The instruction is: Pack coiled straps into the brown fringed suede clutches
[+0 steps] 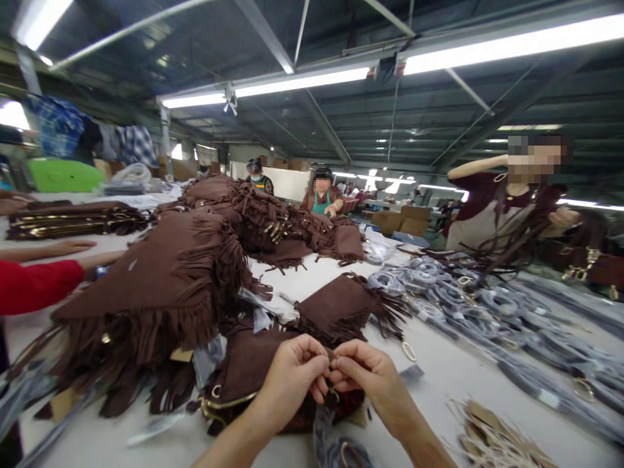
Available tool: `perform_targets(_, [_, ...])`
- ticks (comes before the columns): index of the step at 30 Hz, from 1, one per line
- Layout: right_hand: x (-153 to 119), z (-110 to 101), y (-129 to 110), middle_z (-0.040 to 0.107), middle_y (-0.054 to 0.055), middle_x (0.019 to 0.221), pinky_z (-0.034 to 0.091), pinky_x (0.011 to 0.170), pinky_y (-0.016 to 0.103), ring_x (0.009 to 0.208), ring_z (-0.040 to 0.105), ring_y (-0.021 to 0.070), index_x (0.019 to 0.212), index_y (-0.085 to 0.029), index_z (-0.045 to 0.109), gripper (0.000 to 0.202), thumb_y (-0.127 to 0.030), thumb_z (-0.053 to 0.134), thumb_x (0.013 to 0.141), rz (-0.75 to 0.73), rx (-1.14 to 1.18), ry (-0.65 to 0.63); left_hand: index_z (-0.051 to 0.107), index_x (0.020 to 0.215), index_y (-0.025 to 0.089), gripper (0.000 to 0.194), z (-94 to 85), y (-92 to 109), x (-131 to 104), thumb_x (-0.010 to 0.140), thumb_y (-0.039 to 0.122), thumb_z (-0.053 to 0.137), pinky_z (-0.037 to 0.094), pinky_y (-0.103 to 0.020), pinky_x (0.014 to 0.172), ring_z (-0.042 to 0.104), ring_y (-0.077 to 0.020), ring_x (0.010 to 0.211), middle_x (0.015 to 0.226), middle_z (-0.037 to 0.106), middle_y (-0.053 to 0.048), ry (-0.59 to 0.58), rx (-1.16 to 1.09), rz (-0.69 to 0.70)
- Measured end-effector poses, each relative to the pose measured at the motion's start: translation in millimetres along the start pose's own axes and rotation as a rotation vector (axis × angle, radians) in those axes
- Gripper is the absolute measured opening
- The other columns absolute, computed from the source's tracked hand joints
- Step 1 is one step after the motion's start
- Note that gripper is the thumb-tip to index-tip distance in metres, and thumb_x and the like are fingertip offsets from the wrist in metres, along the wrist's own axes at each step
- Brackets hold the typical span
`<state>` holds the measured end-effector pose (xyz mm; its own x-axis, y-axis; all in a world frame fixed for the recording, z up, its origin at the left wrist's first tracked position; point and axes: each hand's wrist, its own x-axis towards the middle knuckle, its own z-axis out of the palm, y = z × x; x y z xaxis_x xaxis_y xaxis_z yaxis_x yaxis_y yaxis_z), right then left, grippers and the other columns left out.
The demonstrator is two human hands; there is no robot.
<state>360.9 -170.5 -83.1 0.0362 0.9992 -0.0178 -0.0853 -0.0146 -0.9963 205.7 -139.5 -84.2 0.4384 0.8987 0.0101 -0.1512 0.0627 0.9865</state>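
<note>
Both hands meet over a brown bag with a gold zipper, which lies on the white table in front of me. My left hand has its fingers pinched together near the bag's right end. Close against it, my right hand is pinched too, fingertips almost touching the left ones. Whatever sits between the fingertips is too small to make out. Just beyond my hands lies a brown fringed bag. A strap wrapped in clear plastic hangs down below the hands.
Large piles of fringed brown bags stand left and ahead. Plastic-wrapped straps cover the right side. Tan tags with strings lie front right. A person's red sleeve reaches in from the left; other people stand across the table and at right.
</note>
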Motion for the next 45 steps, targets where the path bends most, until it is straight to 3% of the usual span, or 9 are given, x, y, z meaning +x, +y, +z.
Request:
perform_targets(6, [-0.2, -1.1, 1.4, 0.072, 0.003, 0.071, 0.059, 0.059, 0.025, 0.062, 0.068, 0.0148, 0.079, -0.016, 0.069, 0.043, -0.054, 0.082, 0.064, -0.06, -0.032, -0.007, 0.054, 0.07, 0.017, 0.018, 0.5, -2.9, -1.5, 0.074, 0.034, 0.053, 0.03, -0.018, 0.041, 0.039, -0.0076, 0.043, 0.05, 0.046, 0.006, 0.066, 0.188, 0.116])
perform_targets(12, [-0.1, 2.3, 1.6, 0.071, 0.003, 0.064, 0.059, 0.057, 0.026, 0.057, 0.067, 0.0158, 0.077, -0.016, 0.071, 0.046, -0.058, 0.081, 0.062, -0.069, -0.064, 0.004, 0.056, 0.069, 0.016, 0.016, -0.2, -6.9, -3.8, 0.079, 0.026, 0.05, 0.037, -0.021, 0.055, 0.047, -0.0115, 0.061, 0.065, 0.055, 0.001, 0.091, 0.345, 0.24])
perform_targets(33, [2.0, -3.4, 6.0, 0.07, 0.003, 0.063, 0.059, 0.057, 0.028, 0.056, 0.068, 0.0169, 0.076, -0.017, 0.07, 0.046, -0.062, 0.076, 0.066, -0.078, -0.142, -0.033, 0.054, 0.066, 0.017, 0.013, -3.3, -5.3, -2.7, 0.077, 0.018, 0.047, 0.031, -0.022, 0.055, 0.045, -0.0115, 0.06, 0.061, 0.051, 0.003, 0.085, 0.516, 0.222])
perform_targets(45, [10.7, -10.6, 14.7, 0.071, 0.003, 0.062, 0.056, 0.055, 0.023, 0.054, 0.065, 0.0137, 0.078, -0.018, 0.07, 0.044, -0.061, 0.073, 0.07, -0.051, -0.151, -0.087, 0.055, 0.066, 0.017, 0.014, -4.8, -5.0, 1.0, 0.078, 0.019, 0.047, 0.032, -0.02, 0.052, 0.044, -0.0106, 0.056, 0.059, 0.052, 0.003, 0.066, 0.562, 0.173])
